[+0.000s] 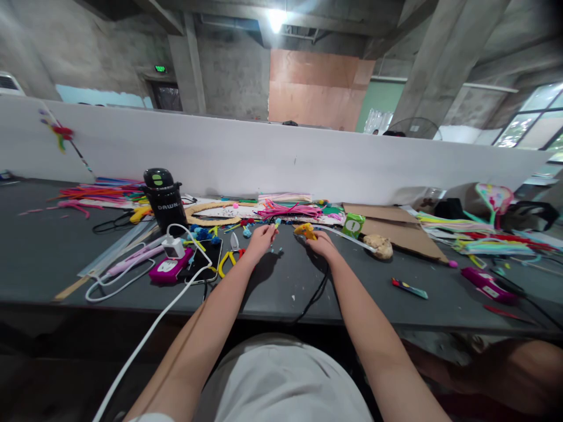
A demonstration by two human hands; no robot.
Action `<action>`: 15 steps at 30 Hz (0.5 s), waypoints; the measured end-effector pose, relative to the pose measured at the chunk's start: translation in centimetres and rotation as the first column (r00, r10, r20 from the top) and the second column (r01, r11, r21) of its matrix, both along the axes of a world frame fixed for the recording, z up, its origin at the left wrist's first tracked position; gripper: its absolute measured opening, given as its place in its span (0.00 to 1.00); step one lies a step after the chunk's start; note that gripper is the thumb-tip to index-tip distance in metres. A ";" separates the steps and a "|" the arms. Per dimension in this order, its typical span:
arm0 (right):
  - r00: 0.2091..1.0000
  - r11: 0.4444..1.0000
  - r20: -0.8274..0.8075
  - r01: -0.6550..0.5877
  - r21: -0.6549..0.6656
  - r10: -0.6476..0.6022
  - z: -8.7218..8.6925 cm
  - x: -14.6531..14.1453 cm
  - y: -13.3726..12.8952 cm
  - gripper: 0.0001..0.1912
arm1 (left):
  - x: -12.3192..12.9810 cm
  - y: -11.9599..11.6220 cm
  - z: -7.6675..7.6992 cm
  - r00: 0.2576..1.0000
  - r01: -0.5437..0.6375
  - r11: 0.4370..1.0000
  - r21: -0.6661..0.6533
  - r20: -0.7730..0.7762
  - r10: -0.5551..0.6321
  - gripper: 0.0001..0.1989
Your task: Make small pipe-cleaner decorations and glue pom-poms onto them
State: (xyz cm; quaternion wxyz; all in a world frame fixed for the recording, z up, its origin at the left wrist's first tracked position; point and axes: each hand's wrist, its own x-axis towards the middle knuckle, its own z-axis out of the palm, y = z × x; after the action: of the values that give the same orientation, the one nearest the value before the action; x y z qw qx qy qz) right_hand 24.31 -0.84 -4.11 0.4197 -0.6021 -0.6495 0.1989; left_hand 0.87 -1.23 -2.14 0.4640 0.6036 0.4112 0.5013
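My right hand [324, 245] grips a yellow hot glue gun [304, 231], its nozzle turned left toward my other hand. A black cord [317, 296] runs from below that hand to the table's front edge. Between the fingertips of my left hand [262, 239] is a small light blue and yellow fuzzy piece [277, 223], partly hidden by the fingers. The two hands are apart, above the dark table. Tiny blue bits lie just under the left hand. Yellow-handled scissors [227, 262] rest beside the left forearm, near blue pompom-like pieces [206, 234].
A black tumbler [162, 202] stands back left, behind a charger on a magenta box [169, 268] and a white cable [152, 328]. Pink pipe cleaners [290, 210] lie at the back. Rightward are a green box [353, 225], cardboard [396, 231] and a cutter [410, 288]. Another person's limb [505, 375] shows lower right.
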 end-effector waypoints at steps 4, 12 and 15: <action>0.965 0.995 -0.255 -0.077 -0.059 0.060 1.2 -1.5 -0.6 0.08 | -0.2 0.5 -0.4 0.997 -0.069 0.998 0.006 -0.037 0.069 0.23; 0.966 0.991 -0.253 -0.075 -0.115 0.044 3.2 -4.5 -3.0 0.07 | -0.4 0.7 -0.6 0.995 -0.084 0.996 0.012 -0.056 0.084 0.22; 0.976 0.988 -0.213 -0.071 -0.139 0.040 3.3 -4.8 -3.2 0.07 | -0.4 0.7 -0.6 0.995 -0.078 0.997 0.016 -0.054 0.079 0.22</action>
State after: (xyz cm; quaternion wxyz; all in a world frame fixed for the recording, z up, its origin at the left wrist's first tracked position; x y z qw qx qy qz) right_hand 19.50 -4.08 -0.85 0.4350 -0.5884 -0.6018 0.3200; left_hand 0.44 -0.50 -2.79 0.4284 0.6037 0.4436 0.5052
